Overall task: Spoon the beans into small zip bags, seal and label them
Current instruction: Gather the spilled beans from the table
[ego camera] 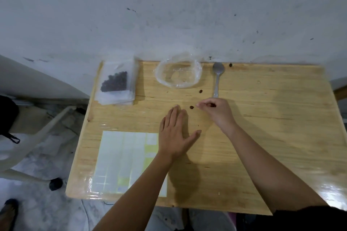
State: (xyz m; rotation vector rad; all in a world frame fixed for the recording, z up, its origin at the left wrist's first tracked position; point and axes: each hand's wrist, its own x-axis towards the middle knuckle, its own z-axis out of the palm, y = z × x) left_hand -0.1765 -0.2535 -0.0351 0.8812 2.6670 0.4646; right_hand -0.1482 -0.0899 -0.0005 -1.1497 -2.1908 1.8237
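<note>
The right hand point(216, 112), curled round beans point(213, 105), sat just right of the stray bean point(191, 107) on the bench point(262, 118), nearer it than the flat, open left hand point(174, 135).

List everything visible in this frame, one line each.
table: one, light wood, centre.
zip bags: one stack, clear, far left corner; the top one holds dark beans.
plastic bag: one, clear, crumpled open, far edge, middle.
spoon: one, grey metal, right of the plastic bag.
loose beans: three plain, dark brown; one at the far edge right of the spoon, two left of its handle.
label sheet: one, white and yellow-green, near left, partly under the left forearm.
left hand: open, flat on the table.
right hand: fingers curled, grip on what looks like a bean.
</note>
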